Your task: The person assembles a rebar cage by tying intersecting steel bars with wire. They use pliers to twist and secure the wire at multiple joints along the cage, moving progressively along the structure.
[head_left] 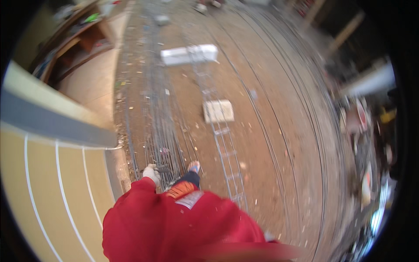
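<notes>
My left hand (pixel 151 173), in a pale work glove, is closed at the end of a red sleeve. From it juts a dark, narrow tool (pixel 164 169), its kind lost in the blur. Just beyond lies a bundle of long thin steel rods (pixel 161 142) on the ground, beside my sandalled foot (pixel 194 166). At the outer edge of the other red sleeve a small greyish patch shows, perhaps my right hand (pixel 270 237); its fingers are hidden.
A ladder-like frame of steel rods (pixel 228 155) runs away from me, passing over a pale block (pixel 218 111) and a white block (pixel 189 54). More long rods (pixel 262 113) lie to its right. A yellow striped wall (pixel 56 192) stands at my left, and clutter (pixel 364 148) at the right.
</notes>
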Motion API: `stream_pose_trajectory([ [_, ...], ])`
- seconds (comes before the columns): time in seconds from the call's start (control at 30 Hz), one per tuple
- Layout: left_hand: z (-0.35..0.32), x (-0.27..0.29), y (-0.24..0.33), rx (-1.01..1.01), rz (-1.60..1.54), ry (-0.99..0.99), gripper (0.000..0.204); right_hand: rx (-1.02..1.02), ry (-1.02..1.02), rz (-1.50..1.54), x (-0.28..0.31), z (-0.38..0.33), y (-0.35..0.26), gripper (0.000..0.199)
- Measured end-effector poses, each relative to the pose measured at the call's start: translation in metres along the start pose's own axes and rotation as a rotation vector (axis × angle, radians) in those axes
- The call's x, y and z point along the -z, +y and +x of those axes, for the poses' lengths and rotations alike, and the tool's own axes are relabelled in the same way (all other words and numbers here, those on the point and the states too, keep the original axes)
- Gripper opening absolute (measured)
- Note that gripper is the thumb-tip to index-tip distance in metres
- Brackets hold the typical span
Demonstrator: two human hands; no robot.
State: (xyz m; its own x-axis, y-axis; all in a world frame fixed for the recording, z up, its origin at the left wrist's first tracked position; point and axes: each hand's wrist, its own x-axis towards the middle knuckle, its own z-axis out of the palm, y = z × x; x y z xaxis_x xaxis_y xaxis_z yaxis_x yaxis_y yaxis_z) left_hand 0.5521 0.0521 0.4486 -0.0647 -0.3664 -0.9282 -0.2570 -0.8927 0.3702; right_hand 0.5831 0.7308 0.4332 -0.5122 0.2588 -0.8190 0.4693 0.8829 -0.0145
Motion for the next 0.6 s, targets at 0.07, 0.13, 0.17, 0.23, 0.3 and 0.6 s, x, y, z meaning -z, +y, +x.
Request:
stream_pose_trajectory([
  [0.07,0.036,0.006,-0.001,0.016,-0.008,-0.026,0.026,-0.049,0.009,0.043,0.021,-0.023,-0.007,0.04],
  [0.13,0.075,0.016,-0.006,-0.046,0.094,0.053,0.019,-0.11,0.004,0.075,0.037,-0.035,-0.013,0.042],
  [0.17,0.092,0.023,-0.012,-0.035,0.082,-0.008,0.016,-0.139,-0.003,0.073,0.044,-0.037,-0.016,0.042],
  [0.23,0.13,0.026,-0.023,-0.167,0.207,-0.077,0.013,-0.17,-0.012,0.094,0.062,-0.034,-0.027,0.043],
  [0.3,0.158,0.021,-0.037,-0.388,0.435,-0.159,0.016,-0.191,-0.035,0.096,0.082,-0.024,-0.042,0.044],
  [0.6,0.136,-0.11,-0.037,-0.162,0.078,0.041,0.016,-0.144,-0.116,0.094,0.183,0.122,-0.064,0.05],
])
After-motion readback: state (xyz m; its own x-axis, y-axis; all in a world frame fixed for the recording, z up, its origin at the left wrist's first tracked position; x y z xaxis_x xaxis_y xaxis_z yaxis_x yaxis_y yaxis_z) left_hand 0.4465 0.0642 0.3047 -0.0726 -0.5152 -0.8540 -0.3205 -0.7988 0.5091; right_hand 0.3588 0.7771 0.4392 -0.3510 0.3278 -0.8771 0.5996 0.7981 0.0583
